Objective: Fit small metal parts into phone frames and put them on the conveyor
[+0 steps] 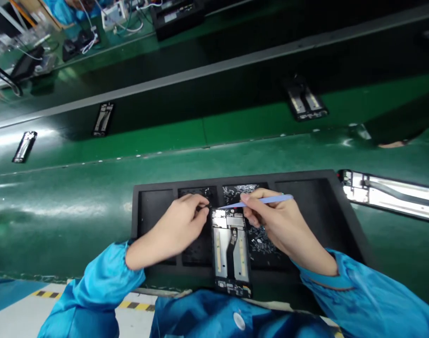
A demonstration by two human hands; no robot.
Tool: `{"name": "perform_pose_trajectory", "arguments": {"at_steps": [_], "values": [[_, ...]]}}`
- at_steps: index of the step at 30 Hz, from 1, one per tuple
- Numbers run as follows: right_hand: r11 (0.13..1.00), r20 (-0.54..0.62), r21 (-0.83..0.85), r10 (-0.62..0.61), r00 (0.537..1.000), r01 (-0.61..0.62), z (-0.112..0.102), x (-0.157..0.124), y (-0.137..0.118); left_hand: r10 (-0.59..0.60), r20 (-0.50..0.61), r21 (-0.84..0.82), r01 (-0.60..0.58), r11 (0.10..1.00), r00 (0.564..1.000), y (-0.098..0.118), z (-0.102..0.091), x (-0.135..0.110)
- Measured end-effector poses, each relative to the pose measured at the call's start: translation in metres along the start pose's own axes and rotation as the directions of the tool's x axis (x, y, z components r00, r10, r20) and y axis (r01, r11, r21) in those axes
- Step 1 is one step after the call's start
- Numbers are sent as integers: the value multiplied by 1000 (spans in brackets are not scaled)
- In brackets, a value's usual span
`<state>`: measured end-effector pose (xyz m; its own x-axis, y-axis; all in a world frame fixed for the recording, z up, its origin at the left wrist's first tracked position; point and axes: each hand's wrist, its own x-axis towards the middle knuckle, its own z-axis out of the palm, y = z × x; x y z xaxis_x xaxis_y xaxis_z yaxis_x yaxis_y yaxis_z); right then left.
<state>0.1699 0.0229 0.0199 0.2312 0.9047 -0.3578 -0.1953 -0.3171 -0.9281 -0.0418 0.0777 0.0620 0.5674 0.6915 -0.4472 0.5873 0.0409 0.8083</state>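
A phone frame (231, 251) with its metal inside facing up lies across the front of a black compartment tray (327, 206). My left hand (175, 230) is closed at the frame's top left corner, its fingertips pinched on something too small to make out. My right hand (281, 225) is closed on light blue tweezers (260, 201). The tweezers' tip points left at the frame's top edge. Blue sleeves cover both forearms.
Small dark parts fill the tray's two middle compartments (242, 190). Another phone frame (390, 193) lies right of the tray. More frames (306, 101) (103, 118) (24, 146) sit on the green conveyor belt behind. Cables and equipment (112, 16) crowd the far bench.
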Motion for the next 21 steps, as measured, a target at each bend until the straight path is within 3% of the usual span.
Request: {"name": "perform_pose_trajectory", "arguments": {"at_steps": [4, 7, 16, 21], "values": [[1000, -4, 1, -3, 1000, 3, -1, 1, 8, -86, 192, -120, 110, 987, 978, -5, -9, 33], [1000, 1, -5, -6, 1000, 6, -3, 2, 10, -116, 254, -199, 169, 965, 960, -5, -5, 43], [1000, -3, -7, -9, 1000, 9, -3, 3, 7, -154, 329, -335, 268, 903, 932, -11, 3, 52], [999, -18, -39, -18, 1000, 17, -5, 2, 4, -181, 308, -342, 286, 895, 934, -10, 6, 54]]}}
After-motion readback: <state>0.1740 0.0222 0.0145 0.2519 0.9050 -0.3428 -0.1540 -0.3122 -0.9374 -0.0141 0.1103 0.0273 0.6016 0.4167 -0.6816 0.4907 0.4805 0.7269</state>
